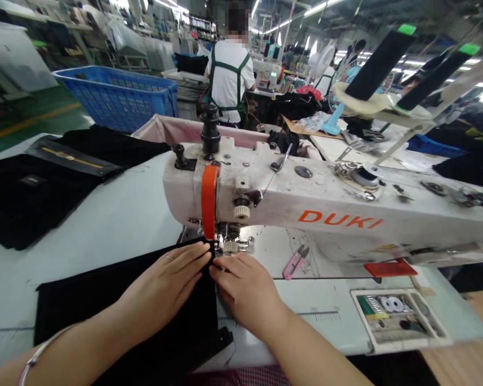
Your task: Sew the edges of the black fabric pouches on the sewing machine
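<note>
A black fabric panel (92, 300) lies on the sewing table, its far right corner beside the presser foot (231, 246) of the white sewing machine (273, 187). My left hand (171, 276) rests flat on the panel, fingers stretched toward the needle area. At the panel's right edge, my right hand (245, 287) is closed, its fingertips pinching the fabric edge close to the foot. Pink-handled thread snips (295, 262) lie on the machine bed to the right of my right hand.
More black fabric pieces (36, 187) lie at the left of the table. Behind stands a blue plastic basket (121, 94), near a person in a white shirt (230, 75). A small tray (400, 321) with bobbins is set into the table at right. Black thread cones (380, 64) stand above the machine.
</note>
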`<state>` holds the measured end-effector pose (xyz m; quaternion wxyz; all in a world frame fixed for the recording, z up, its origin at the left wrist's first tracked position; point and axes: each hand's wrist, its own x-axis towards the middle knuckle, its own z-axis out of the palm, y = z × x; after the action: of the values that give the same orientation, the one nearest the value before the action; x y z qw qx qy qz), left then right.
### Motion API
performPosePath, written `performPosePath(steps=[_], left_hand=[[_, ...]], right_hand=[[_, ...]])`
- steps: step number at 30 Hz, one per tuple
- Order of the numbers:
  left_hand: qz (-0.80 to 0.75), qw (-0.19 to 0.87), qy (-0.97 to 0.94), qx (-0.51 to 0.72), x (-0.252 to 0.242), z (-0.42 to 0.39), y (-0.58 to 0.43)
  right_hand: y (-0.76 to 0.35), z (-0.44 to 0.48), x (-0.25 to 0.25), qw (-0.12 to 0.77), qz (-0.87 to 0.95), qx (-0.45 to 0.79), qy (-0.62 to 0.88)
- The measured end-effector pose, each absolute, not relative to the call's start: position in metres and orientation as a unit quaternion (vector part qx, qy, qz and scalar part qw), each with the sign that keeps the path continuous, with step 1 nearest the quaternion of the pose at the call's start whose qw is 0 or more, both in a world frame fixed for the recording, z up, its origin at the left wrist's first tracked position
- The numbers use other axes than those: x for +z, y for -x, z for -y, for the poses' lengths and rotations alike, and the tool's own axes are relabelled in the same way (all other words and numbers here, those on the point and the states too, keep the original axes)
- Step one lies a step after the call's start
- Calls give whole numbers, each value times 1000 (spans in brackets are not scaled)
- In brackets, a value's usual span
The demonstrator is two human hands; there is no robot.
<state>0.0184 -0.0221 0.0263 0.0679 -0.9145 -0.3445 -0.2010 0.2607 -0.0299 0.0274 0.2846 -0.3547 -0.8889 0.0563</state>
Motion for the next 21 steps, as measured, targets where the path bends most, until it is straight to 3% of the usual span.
performPosePath(steps=[5,11,15,21], left_hand=[[353,8,910,-217,24,10,-9],[328,-48,934,-131,42,21,-6],[297,-75,945,-113,61,20,-3],[277,-24,955,-100,69,20,-3]], right_hand=[[-258,51,33,304,851,137,406],[-264,95,38,396,787,299,367],[-267,98,37,368,808,302,347],[-264,93,32,290,856,283,321]])
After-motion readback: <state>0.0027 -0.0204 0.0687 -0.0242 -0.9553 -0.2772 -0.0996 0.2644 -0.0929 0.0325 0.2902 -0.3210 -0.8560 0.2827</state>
